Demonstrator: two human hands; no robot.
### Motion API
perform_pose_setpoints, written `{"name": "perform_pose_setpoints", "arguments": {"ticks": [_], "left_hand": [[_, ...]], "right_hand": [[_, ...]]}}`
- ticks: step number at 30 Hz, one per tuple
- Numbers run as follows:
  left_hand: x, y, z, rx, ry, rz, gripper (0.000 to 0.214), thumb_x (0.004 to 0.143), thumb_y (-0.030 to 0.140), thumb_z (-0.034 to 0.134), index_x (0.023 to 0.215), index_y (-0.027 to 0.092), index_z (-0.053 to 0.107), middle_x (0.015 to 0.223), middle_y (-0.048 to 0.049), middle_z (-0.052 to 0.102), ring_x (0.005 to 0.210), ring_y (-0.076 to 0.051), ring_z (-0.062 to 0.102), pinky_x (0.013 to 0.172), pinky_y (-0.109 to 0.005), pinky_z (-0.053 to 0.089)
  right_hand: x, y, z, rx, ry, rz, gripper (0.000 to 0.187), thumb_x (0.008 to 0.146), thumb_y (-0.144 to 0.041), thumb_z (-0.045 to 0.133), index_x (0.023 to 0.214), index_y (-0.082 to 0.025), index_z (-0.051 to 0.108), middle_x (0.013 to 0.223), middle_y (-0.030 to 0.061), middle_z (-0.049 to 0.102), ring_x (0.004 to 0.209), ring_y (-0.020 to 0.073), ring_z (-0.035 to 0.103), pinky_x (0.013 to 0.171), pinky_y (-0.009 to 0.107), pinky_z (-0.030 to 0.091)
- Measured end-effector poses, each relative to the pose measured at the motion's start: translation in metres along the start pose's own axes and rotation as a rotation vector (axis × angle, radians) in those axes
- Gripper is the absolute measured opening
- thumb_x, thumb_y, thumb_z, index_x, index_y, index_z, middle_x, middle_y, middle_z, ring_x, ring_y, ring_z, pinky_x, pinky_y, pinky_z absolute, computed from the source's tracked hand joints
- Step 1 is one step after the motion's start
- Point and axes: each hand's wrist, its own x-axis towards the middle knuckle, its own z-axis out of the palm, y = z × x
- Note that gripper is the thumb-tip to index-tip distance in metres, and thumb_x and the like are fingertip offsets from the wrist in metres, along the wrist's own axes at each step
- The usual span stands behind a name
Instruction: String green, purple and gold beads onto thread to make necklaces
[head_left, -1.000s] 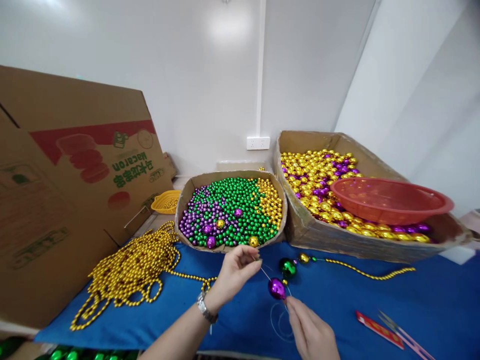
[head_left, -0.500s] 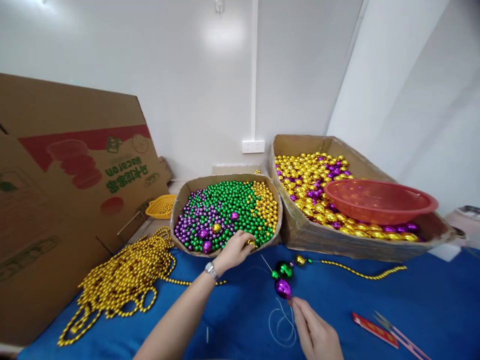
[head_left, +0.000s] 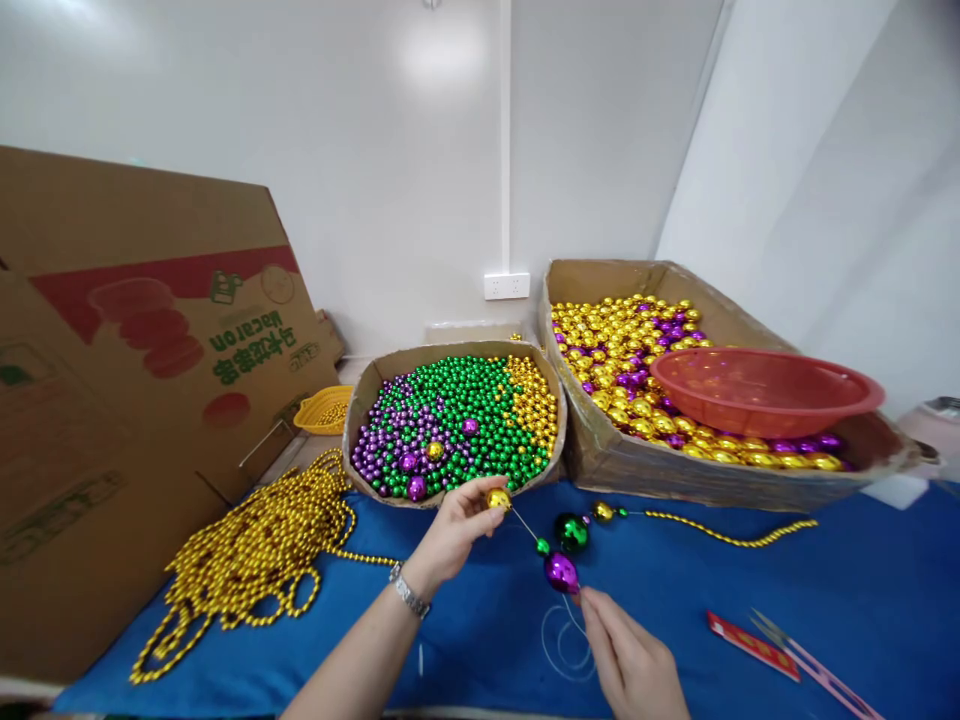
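My left hand (head_left: 450, 530) pinches a gold ball (head_left: 498, 498) at the tip of a thin needle, just in front of the round cardboard tray (head_left: 457, 352) of green, purple and gold beads. My right hand (head_left: 628, 660) holds the thread just below a large purple ball (head_left: 561, 572). A small green bead (head_left: 542, 547) sits on the needle between the two. A large green ball (head_left: 571, 532), a gold ball (head_left: 602, 512) and a gold bead strand (head_left: 735, 538) trail off to the right on the blue cloth (head_left: 862, 590).
A big cardboard box (head_left: 637, 470) of gold and purple balls holds a red plastic basin (head_left: 761, 385). A heap of gold bead strands (head_left: 255, 550) lies left. Flattened cartons (head_left: 135, 350) lean at the left. A red strip (head_left: 750, 645) and tweezers (head_left: 817, 670) lie at the right.
My left hand went to the front of the bead tray, picked a gold ball and drew back with it to the needle tip. A small green bead now sits on the needle.
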Motion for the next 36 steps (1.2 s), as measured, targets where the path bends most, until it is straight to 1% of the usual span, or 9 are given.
{"name": "perform_pose_setpoints", "arguments": {"ticks": [3,7,10,15,18,21,24,29,36], "left_hand": [[-0.003,0.004,-0.001,0.09,-0.009,0.013,0.043,0.072,0.027,0.072,0.113,0.019,0.063,0.092,-0.0046,0.063,0.073,-0.012,0.052,0.062,-0.022,0.041],[-0.008,0.013,0.0,0.289,0.01,0.092,0.044,0.072,0.027,0.072,0.114,0.02,0.06,0.105,-0.0067,0.063,0.09,-0.018,0.057,0.08,-0.029,0.044],[-0.013,0.012,0.005,0.36,0.004,0.123,0.043,0.069,0.025,0.075,0.108,0.02,0.06,0.104,-0.0065,0.062,0.091,-0.02,0.058,0.082,-0.031,0.046],[-0.022,-0.003,0.019,0.098,-0.013,0.013,0.041,0.068,0.023,0.076,0.105,0.019,0.06,0.091,-0.0042,0.061,0.082,-0.015,0.057,0.073,-0.026,0.047],[-0.025,-0.008,0.026,-0.108,0.015,-0.024,0.034,0.072,0.025,0.073,0.103,0.016,0.062,0.098,-0.0074,0.061,0.083,-0.015,0.056,0.073,-0.028,0.049],[-0.027,-0.008,0.029,-0.218,0.052,-0.03,0.038,0.072,0.023,0.073,0.107,0.018,0.06,0.108,-0.0095,0.059,0.087,-0.017,0.057,0.074,-0.03,0.05],[-0.028,-0.007,0.03,-0.233,0.088,-0.033,0.041,0.069,0.02,0.076,0.106,0.018,0.059,0.109,-0.0094,0.059,0.087,-0.017,0.057,0.073,-0.03,0.051],[-0.032,-0.004,0.034,-0.16,0.13,-0.012,0.039,0.066,0.016,0.078,0.1,0.017,0.059,0.106,-0.008,0.061,0.086,-0.015,0.057,0.076,-0.029,0.05],[-0.034,0.0,0.036,-0.197,0.158,-0.042,0.035,0.065,0.02,0.079,0.094,0.015,0.061,0.101,-0.0072,0.061,0.077,-0.012,0.056,0.069,-0.028,0.051]], "right_hand": [[-0.001,0.001,-0.001,-0.026,-0.014,-0.014,0.029,0.095,-0.024,0.036,0.098,-0.015,0.063,0.085,0.0074,0.073,0.074,0.0176,0.071,0.064,0.023,0.055],[-0.005,0.006,0.001,-0.105,-0.011,-0.027,0.03,0.095,-0.026,0.037,0.098,-0.017,0.065,0.083,0.0059,0.073,0.07,0.0179,0.07,0.062,0.025,0.054],[-0.007,0.009,0.005,-0.159,-0.021,-0.034,0.03,0.095,-0.027,0.037,0.098,-0.018,0.066,0.082,0.0056,0.073,0.068,0.0185,0.07,0.061,0.026,0.054],[-0.008,0.006,0.008,-0.11,-0.027,-0.026,0.029,0.096,-0.028,0.037,0.099,-0.018,0.063,0.084,0.006,0.073,0.071,0.0185,0.07,0.064,0.027,0.054],[-0.007,0.002,0.007,0.005,-0.061,0.06,0.024,0.096,-0.028,0.037,0.1,-0.019,0.059,0.084,0.0054,0.071,0.071,0.0164,0.069,0.063,0.023,0.054],[-0.005,-0.001,0.005,0.124,-0.142,0.17,0.021,0.096,-0.025,0.035,0.103,-0.02,0.054,0.084,0.005,0.069,0.071,0.0138,0.068,0.06,0.019,0.053],[-0.005,-0.002,0.003,0.205,-0.174,0.182,0.023,0.096,-0.024,0.034,0.107,-0.021,0.053,0.088,0.0056,0.065,0.077,0.0132,0.067,0.065,0.019,0.053],[-0.008,0.002,0.001,0.227,-0.1,0.186,0.024,0.095,-0.026,0.037,0.108,-0.023,0.057,0.084,0.004,0.06,0.072,0.0128,0.064,0.064,0.019,0.052],[-0.009,0.001,0.003,0.255,-0.073,0.187,0.022,0.094,-0.029,0.042,0.104,-0.022,0.06,0.083,0.0048,0.062,0.074,0.0149,0.064,0.065,0.021,0.053]]}}
